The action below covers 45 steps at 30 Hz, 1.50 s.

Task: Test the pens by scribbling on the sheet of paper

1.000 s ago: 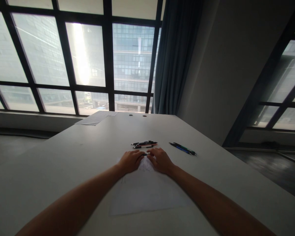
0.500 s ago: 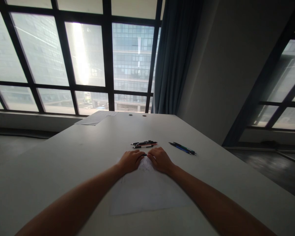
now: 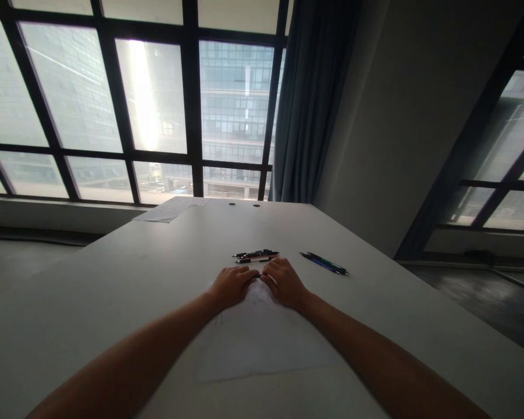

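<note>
My left hand point(image 3: 234, 286) and my right hand point(image 3: 283, 283) meet above the far part of a white sheet of paper point(image 3: 262, 343). Between their closed fingertips is a short dark pen point(image 3: 258, 276), mostly covered by the fingers. Dark scribbles show on the paper between the hands, and a few thin strokes lie near my left wrist. Just beyond my hands lies a small group of black pens point(image 3: 256, 254), one with a reddish part. To the right of my right hand, dark blue and green pens point(image 3: 325, 263) lie side by side.
The white table point(image 3: 157, 273) stretches toward the windows. Loose sheets of paper point(image 3: 166, 210) lie at its far left corner. Two small dark round discs point(image 3: 232, 204) sit near the far edge. A blue curtain point(image 3: 305, 116) hangs behind.
The fingers of my right hand have risen slightly at the pen. My left hand, the paper and the other pens have stayed in place.
</note>
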Available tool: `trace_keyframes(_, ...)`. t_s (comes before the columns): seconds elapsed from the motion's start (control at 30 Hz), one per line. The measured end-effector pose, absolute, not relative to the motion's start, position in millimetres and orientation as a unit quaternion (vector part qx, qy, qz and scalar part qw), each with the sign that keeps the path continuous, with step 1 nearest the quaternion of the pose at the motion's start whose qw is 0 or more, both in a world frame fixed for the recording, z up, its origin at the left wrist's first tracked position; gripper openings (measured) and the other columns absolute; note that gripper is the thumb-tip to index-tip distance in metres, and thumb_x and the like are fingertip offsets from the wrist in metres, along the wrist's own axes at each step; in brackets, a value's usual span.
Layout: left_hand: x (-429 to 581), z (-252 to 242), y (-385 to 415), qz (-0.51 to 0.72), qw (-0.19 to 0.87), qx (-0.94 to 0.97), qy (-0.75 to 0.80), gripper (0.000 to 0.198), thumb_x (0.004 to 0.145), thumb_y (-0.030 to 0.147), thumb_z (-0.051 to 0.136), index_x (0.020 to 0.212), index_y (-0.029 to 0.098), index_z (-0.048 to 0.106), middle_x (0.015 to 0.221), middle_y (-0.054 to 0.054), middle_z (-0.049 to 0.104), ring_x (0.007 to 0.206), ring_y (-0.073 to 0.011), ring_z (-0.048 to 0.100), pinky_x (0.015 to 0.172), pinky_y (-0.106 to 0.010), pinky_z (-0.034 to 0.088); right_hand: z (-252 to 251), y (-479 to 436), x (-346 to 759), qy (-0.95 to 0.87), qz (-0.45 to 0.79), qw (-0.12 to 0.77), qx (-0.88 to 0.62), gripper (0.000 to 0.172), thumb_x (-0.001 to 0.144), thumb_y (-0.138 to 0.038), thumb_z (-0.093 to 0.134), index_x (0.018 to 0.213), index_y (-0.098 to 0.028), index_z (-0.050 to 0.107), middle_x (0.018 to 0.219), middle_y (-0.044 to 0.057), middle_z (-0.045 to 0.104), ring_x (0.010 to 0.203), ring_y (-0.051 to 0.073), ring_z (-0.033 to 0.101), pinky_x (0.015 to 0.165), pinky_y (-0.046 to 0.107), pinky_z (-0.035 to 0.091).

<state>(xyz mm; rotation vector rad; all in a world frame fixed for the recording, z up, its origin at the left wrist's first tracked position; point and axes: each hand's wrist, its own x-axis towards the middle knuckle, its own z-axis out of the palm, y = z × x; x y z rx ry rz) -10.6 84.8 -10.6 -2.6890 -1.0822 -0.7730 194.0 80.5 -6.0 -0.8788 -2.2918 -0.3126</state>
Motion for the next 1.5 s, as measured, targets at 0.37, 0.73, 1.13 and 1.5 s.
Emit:
trace_keyframes(0.37, -11.1, -13.3, 86.9, -0.268, 0.086, -0.894, -0.350, 0.031, 0.096, 0.036, 0.041, 0.112, 0.025, 0.065, 0.090, -0.003, 0.071, 0.080, -0.0168, 0.067, 0.071, -0.026, 0.050, -7.5, 82.0, 195.0, -0.875, -0.103, 0.314, -0.355, 0.044, 0.100, -0.040, 0.030, 0.077, -0.016, 0.059, 0.076, 0.006, 0.064, 0.073, 0.017, 0.054, 0.079, 0.033, 0.034)
trace_keyframes(0.73, -10.1, -16.7, 91.5, -0.343, 0.097, -0.869, -0.344, 0.030, 0.096, 0.029, 0.041, 0.122, 0.023, 0.056, 0.106, -0.006, 0.069, 0.093, -0.0187, 0.066, 0.077, -0.030, 0.054, -9.5, 92.2, 204.0, -0.748, -0.085, 0.416, -0.510, 0.050, 0.101, -0.042, 0.022, 0.079, -0.016, 0.059, 0.069, 0.004, 0.063, 0.064, 0.015, 0.055, 0.073, 0.030, 0.035)
trace_keyframes(1.13, -11.6, -5.2, 81.0, -0.338, 0.008, -0.929, -0.152, 0.034, 0.093, 0.026, 0.043, 0.123, 0.021, 0.057, 0.098, -0.010, 0.064, 0.090, -0.0193, 0.059, 0.082, -0.033, 0.051, -10.3, 78.7, 193.7, -0.852, -0.064, 0.284, -0.436, 0.038, 0.087, -0.022, 0.048, 0.124, -0.016, 0.050, 0.081, 0.004, 0.065, 0.072, 0.018, 0.057, 0.072, 0.028, 0.039)
trace_keyframes(1.5, -11.5, -4.2, 83.0, -0.298, -0.061, -0.945, -0.122, 0.050, 0.088, 0.049, 0.054, 0.128, 0.020, 0.056, 0.113, -0.014, 0.063, 0.102, -0.0232, 0.056, 0.092, -0.037, 0.046, -8.8, 79.2, 196.6, -0.841, -0.066, 0.280, -0.458, 0.034, 0.080, -0.014, 0.047, 0.113, -0.016, 0.054, 0.084, 0.005, 0.065, 0.070, 0.018, 0.054, 0.072, 0.030, 0.038)
